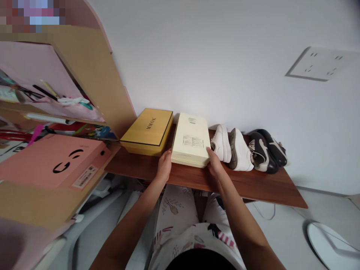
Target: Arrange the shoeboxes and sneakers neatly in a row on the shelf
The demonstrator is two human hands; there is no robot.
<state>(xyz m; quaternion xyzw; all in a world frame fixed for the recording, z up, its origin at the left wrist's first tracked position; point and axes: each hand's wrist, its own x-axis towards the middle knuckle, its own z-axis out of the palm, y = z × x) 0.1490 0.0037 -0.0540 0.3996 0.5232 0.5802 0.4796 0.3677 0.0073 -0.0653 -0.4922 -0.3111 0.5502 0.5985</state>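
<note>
A cream shoebox with printed labels on its top lies on the dark wooden board. My left hand grips its near left corner, and my right hand holds the near right corner with the thumb on the edge. Just left of it sits a yellow shoebox with black lettering. To its right stand white sneakers, one of them tipped on its side, then a pair of black shoes with white marks. The undersides of the cream box and the fingers below it are hidden.
A pink box rests on the desk at left, under cluttered shelves. The wall closes off the back, with a socket panel at right. A white round object stands on the floor.
</note>
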